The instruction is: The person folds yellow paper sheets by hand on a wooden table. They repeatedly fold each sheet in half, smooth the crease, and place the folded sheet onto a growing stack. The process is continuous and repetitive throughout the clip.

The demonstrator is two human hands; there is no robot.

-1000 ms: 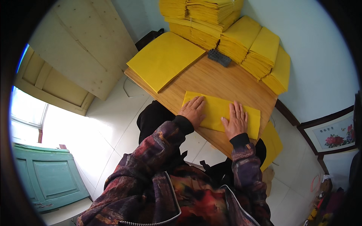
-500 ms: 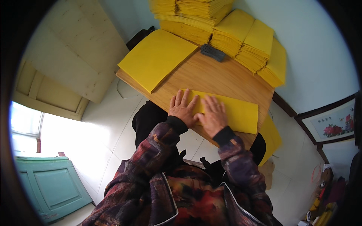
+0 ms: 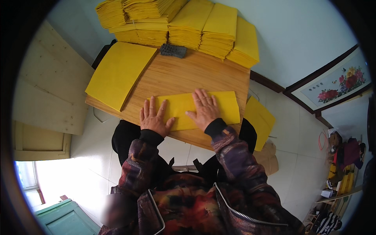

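Head view: left hand [image 3: 154, 119] and right hand [image 3: 204, 108] lay flat, fingers spread, gripping nothing, pressing the folded yellow sheet [image 3: 219, 105] on the tabletop [image 3: 188, 76]. Step looked like creasing; next move likely calls for sliding along the fold.

Bright yellow folded paper [image 3: 196, 109] lies on the light brown striped-grain table [image 3: 188, 74]; yellow stacks [image 3: 176, 23] at twelve o'clock, dark grey block [image 3: 173, 50], multicoloured mottled sleeves [image 3: 235, 156].

A wooden table [image 3: 188, 74] carries yellow sheets [image 3: 119, 72], stacked bundles [image 3: 188, 21], a folded sheet [image 3: 225, 105].
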